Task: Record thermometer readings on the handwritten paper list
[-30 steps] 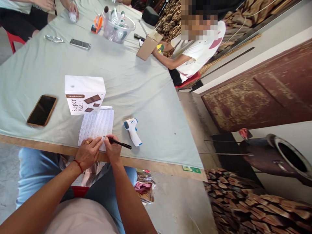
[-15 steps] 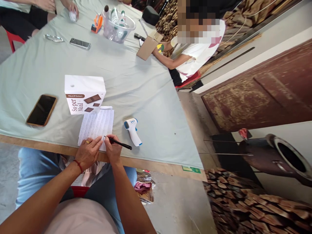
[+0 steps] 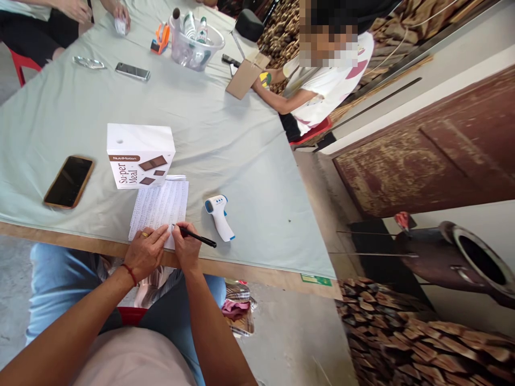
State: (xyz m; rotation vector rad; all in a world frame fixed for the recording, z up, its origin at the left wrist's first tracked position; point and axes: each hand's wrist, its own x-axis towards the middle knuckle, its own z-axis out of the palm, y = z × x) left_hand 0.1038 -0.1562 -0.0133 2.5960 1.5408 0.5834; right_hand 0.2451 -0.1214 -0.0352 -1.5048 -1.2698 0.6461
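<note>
My right hand (image 3: pixel 186 244) grips a black pen (image 3: pixel 203 239), its tip down at the lower right of a handwritten sheet of paper (image 3: pixel 161 206). Flat on the sheet's lower edge rests my left hand (image 3: pixel 147 251), fingers stretched out toward the pen tip. A white box (image 3: pixel 140 158) printed "Super Meal" stands upright at the top of the papers, covering part of them. To the right of the sheet lies a white and blue infrared thermometer (image 3: pixel 220 217). A phone in a brown case (image 3: pixel 69 182) lies off to the left.
The table (image 3: pixel 249 214) has a pale green cloth. Farther back are a second phone (image 3: pixel 132 71), an orange tape dispenser (image 3: pixel 161 38) and a clear tub (image 3: pixel 197 51) of bottles. A person at the right holds a cardboard box (image 3: pixel 243 78); another person's hands (image 3: pixel 120 19) show at upper left.
The pen's back end has tilted very slightly. My left hand stays in place on the paper. The person at the right has shifted their head a little.
</note>
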